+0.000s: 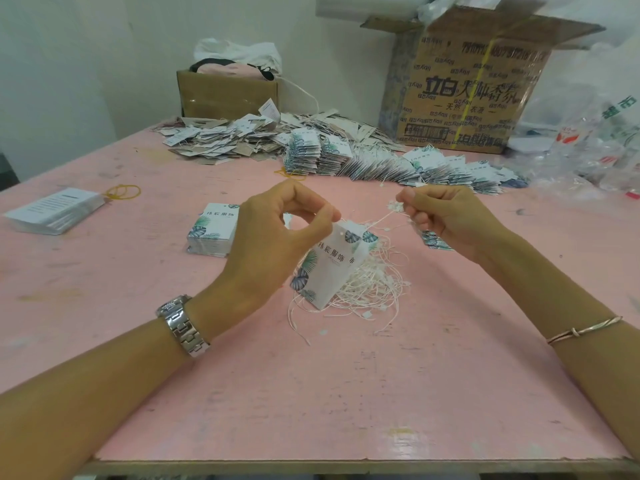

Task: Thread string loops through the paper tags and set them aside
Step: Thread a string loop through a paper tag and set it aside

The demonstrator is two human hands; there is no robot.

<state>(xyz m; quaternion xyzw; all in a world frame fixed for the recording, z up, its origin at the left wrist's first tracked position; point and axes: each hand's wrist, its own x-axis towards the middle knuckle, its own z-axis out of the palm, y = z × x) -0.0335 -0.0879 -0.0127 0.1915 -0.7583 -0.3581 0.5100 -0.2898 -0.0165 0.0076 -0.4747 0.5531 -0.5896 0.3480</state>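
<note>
My left hand (277,230) pinches the top edge of a white paper tag (329,268) printed with green leaves, which hangs above the table. My right hand (446,216) pinches the end of a white string loop (384,216) that runs toward the tag's hole. Under that hand a few more tags (434,240) show; I cannot tell whether it holds them. A tangled pile of white strings (370,289) lies below the tag. A stack of unthreaded tags (213,230) sits left of my left hand. Threaded tags (398,164) lie in a long row further back.
The pink table (311,393) carries a stack of white cards (55,209) at the left with yellow rubber bands (124,192). A loose heap of tags (225,136), a small carton (225,95), a large printed carton (471,84) and plastic bags (588,150) stand behind.
</note>
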